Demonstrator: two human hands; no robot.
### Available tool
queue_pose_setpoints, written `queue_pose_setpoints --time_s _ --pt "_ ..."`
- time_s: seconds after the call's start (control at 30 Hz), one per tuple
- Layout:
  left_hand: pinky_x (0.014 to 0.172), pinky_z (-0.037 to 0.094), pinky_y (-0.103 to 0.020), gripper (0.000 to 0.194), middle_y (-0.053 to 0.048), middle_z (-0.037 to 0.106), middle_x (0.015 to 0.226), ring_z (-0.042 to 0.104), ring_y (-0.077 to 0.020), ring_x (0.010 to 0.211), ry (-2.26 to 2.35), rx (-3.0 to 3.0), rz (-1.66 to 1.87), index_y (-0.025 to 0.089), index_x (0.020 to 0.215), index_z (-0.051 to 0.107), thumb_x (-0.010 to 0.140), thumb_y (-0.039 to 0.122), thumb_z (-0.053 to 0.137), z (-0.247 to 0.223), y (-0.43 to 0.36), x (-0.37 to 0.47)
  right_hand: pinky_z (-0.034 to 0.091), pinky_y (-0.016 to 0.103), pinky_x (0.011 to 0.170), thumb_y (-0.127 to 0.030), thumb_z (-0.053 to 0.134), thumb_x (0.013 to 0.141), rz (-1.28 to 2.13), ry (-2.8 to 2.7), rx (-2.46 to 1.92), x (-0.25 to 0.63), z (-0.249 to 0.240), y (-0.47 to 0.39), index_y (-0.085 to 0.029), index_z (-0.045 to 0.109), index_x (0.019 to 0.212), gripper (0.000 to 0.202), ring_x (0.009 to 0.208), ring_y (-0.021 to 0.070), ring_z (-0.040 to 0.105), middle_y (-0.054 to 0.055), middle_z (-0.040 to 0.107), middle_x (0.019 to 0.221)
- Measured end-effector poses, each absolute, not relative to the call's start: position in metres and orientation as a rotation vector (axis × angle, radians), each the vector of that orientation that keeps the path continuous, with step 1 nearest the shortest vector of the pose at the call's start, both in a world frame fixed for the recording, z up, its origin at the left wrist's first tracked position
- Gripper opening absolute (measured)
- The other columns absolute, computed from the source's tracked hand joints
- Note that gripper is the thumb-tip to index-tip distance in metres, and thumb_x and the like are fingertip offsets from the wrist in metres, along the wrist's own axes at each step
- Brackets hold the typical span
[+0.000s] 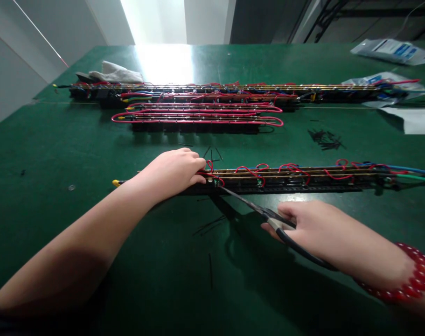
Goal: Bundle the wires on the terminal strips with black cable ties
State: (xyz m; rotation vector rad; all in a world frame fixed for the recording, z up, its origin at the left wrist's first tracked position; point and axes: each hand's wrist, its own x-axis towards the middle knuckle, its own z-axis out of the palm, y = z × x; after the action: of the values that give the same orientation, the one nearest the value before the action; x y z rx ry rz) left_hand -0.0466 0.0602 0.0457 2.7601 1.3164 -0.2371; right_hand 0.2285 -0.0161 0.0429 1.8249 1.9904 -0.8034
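A long black strip (285,184) with brass rods and looped red wires lies across the bench in front of me. My left hand (179,172) rests over its left part, thumb and fingers closed at a red wire (215,177). In my right hand (303,221) is a pair of long-nose pliers (273,221), held from the right. The pliers' thin tips reach the strip beside a small green part, just right of my left fingers. Whether the tips grip anything is too small to tell. A yellow-tipped end (116,183) sticks out past my left wrist.
Similar wired strips (198,123) lie farther back on the green table (58,154). Black offcuts (326,139) form a small pile at right, and several loose ones lie near the front. Plastic bags (394,50), white paper (420,121) and a cloth (116,73) are at the back.
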Motion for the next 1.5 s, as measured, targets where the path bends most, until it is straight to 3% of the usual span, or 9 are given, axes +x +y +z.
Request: queue_pose_setpoints --time_s 0.3,0.53,0.83,1.17,1.5 --pt "0.087 0.051 -0.034 0.027 -0.006 0.071 0.103 0.066 -0.0263 0.106 1.329 2.784 -0.259 0.017 0.103 0.069 0.098 0.041 0.058 0.047 0.060 -0.046 0.024 0.032 0.055 -0.045 0.050 0.086 -0.351 2.062 1.796 0.215 0.045 -0.034 -0.024 0.058 0.077 0.024 0.065 0.0250 0.063 0.008 0.073 0.076" --pt "0.089 0.051 -0.036 0.026 -0.005 0.072 0.105 0.066 -0.0268 0.106 1.320 2.797 -0.235 0.018 0.105 0.069 0.098 0.041 0.058 0.044 0.061 -0.047 0.018 0.033 0.053 -0.043 0.049 0.088 -0.211 2.019 1.770 0.207 0.048 -0.041 -0.024 0.055 0.079 0.022 0.064 0.0297 0.068 0.009 0.073 0.071" --pt "0.090 0.051 -0.035 0.025 -0.004 0.073 0.105 0.066 -0.0260 0.107 1.333 2.809 -0.223 0.019 0.102 0.069 0.098 0.041 0.058 0.044 0.060 -0.046 0.019 0.033 0.054 -0.040 0.049 0.088 -0.199 2.027 1.773 0.205 0.044 -0.039 -0.024 0.056 0.080 0.019 0.067 0.0318 0.071 0.009 0.075 0.077" --pt "0.089 0.051 -0.033 0.026 -0.005 0.073 0.106 0.066 -0.0249 0.108 1.326 2.793 -0.237 0.018 0.104 0.070 0.098 0.041 0.057 0.045 0.060 -0.046 0.023 0.032 0.055 -0.047 0.047 0.092 -0.330 2.119 1.788 0.212 0.038 -0.033 -0.022 0.060 0.081 0.030 0.064 0.0240 0.065 0.008 0.073 0.074" --pt "0.088 0.050 -0.031 0.026 -0.005 0.073 0.105 0.066 -0.0238 0.106 1.317 2.795 -0.225 0.019 0.103 0.070 0.098 0.040 0.057 0.044 0.062 -0.047 0.031 0.031 0.054 -0.052 0.053 0.092 -0.435 2.157 1.803 0.213 0.041 -0.039 -0.021 0.063 0.079 0.035 0.060 0.0227 0.066 0.009 0.072 0.070"
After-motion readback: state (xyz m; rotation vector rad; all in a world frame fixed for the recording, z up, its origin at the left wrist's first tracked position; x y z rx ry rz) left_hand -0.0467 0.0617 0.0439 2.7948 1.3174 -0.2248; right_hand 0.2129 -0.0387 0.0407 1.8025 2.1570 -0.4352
